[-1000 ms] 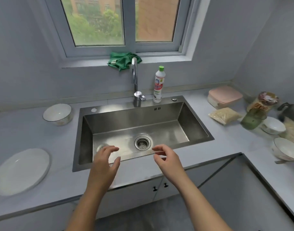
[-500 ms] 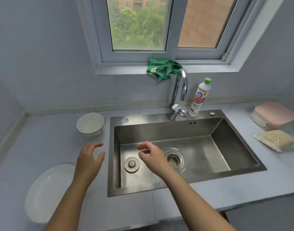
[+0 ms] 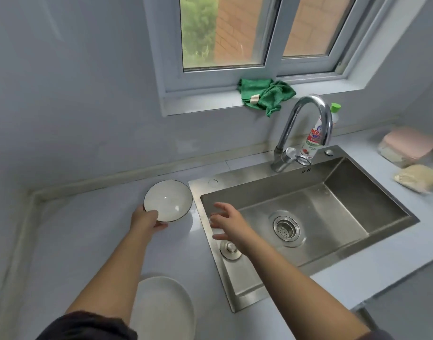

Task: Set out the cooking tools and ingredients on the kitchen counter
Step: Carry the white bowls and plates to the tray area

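Note:
A white bowl with a dark rim (image 3: 170, 198) sits tilted toward me on the grey counter (image 3: 87, 236), just left of the sink. My left hand (image 3: 146, 220) grips its near rim, thumb inside and fingers underneath. My right hand (image 3: 229, 223) hovers open with fingers spread over the sink's left edge, a short way right of the bowl and apart from it. A white plate (image 3: 166, 307) lies flat on the counter near me, partly hidden by my left forearm.
The steel sink (image 3: 333, 204) holds a drain strainer (image 3: 286, 228) and a loose plug (image 3: 230, 249). Behind it stand the tap (image 3: 306, 128) and a dish soap bottle (image 3: 314, 138). A green cloth (image 3: 265, 95) lies on the windowsill. A pink-lidded box (image 3: 409, 146) and bagged noodles (image 3: 419, 177) sit far right.
The view swung left. My left hand reached forward and closed on the bowl's rim, tipping it. My right hand moved left to the sink's left edge.

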Motion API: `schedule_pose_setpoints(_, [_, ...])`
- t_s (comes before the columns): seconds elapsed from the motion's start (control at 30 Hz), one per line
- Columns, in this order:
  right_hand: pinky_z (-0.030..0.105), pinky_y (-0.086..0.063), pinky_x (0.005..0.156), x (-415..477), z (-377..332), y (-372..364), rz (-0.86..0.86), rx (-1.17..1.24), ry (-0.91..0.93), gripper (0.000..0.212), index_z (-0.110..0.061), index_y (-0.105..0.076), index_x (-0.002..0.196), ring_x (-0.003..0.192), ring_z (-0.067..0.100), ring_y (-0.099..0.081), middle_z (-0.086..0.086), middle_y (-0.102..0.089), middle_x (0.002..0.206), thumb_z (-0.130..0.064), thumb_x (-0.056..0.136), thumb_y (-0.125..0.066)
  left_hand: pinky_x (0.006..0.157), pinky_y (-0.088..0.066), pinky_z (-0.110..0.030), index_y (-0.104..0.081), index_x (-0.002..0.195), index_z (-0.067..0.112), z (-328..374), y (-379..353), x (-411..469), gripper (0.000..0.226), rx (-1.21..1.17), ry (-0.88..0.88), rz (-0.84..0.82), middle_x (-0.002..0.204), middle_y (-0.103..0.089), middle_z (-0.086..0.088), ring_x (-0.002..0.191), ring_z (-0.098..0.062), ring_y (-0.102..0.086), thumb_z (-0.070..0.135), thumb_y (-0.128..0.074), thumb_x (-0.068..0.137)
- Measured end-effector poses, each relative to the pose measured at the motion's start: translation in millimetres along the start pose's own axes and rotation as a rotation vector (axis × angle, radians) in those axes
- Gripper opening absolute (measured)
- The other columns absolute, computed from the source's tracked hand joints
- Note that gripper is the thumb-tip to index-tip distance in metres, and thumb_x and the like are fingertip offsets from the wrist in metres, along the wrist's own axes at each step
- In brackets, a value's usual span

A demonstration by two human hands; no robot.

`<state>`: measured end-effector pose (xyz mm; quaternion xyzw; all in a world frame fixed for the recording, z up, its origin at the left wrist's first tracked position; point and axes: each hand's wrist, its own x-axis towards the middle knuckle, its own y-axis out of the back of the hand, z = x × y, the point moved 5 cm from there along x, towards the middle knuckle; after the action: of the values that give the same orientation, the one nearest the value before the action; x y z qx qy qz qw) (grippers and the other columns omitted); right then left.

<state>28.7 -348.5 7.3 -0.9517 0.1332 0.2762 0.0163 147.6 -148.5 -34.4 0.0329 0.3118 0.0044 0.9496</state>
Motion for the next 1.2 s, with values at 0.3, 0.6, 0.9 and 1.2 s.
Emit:
schedule_pose_setpoints(0.3, [0.053, -0.056, 0.084, -31.8, 10.2, -46.0, -0.17, 0.26, -0.06, 0.05, -0.027, -0.055, 0.126, 0.098, 0.033, -0.063, 0.007, -0.059, 0.119, 0.004, 0.089, -0.042, 0.055, -0.057, -0.031, -0.062, 0.116, 0.021, 4.6, 35.4, -85.6, 0.049, 0.192, -0.186, -0.308, 0.104, -0.063, -0.009, 0.091, -0.027, -0.062, -0.008, -0.039, 0.084])
schedule_pose_setpoints(0.6, [0.045, -0.059, 0.067, -87.7, 89.5, -98.0, -0.194, 0.264, -0.264, 0.049, -0.012, -0.06, 0.121, 0.085, 0.033, -0.066, 0.014, -0.06, 0.113, 0.012, 0.082, -0.043, 0.061, -0.059, -0.034, -0.063, 0.114, 0.022, -61.8, 113.0, -130.2, 0.037, 0.278, -0.057, -0.3, 0.105, -0.066, -0.01, 0.089, -0.029, -0.069, 0.0, -0.045, 0.09])
schedule_pose_setpoints(0.9, [0.047, -0.06, 0.067, -117.8, 131.1, -116.2, -0.165, 0.202, -0.345, 0.055, -0.014, -0.055, 0.128, 0.088, 0.036, -0.064, 0.019, -0.055, 0.124, 0.014, 0.082, -0.041, 0.06, -0.06, -0.037, -0.062, 0.11, 0.018, -115.4, 136.8, -145.4, 0.041, 0.305, 0.039, -0.281, 0.102, -0.065, -0.015, 0.084, -0.033, -0.068, -0.007, -0.039, 0.088])
schedule_pose_setpoints(1.2, [0.04, -0.059, 0.061, -126.1, 137.5, -114.4, -0.111, 0.159, -0.338, 0.051, -0.015, -0.054, 0.125, 0.083, 0.03, -0.061, 0.011, -0.055, 0.107, 0.013, 0.084, -0.041, 0.054, -0.057, -0.032, -0.061, 0.112, 0.016, -127.2, 133.6, -147.4, 0.041, 0.333, 0.043, -0.276, 0.103, -0.064, -0.017, 0.083, -0.032, -0.067, -0.007, -0.038, 0.088])
